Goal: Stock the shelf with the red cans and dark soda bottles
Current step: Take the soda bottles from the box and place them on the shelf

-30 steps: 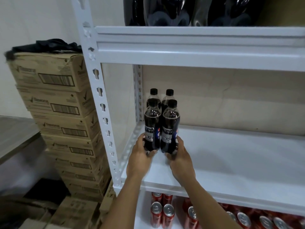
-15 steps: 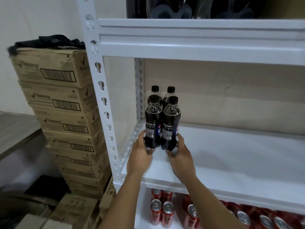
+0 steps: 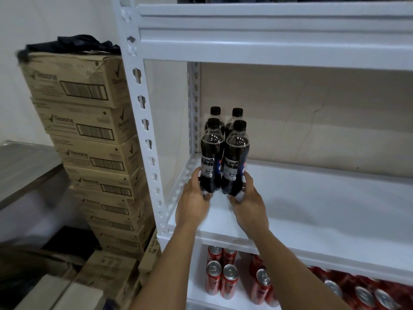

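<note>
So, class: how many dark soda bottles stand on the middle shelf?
4. Left hand grips front-left bottle; right hand grips front-right bottle. Two stand behind: back-left, back-right. None seem hidden.

even, soft indoor light, faint shadows on the shelf (image 3: 312, 209), wide-angle bending and blur at left edge

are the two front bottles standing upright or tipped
Upright. The left front bottle and right front bottle stand caps-up, gripped low by the left hand and right hand.
</note>
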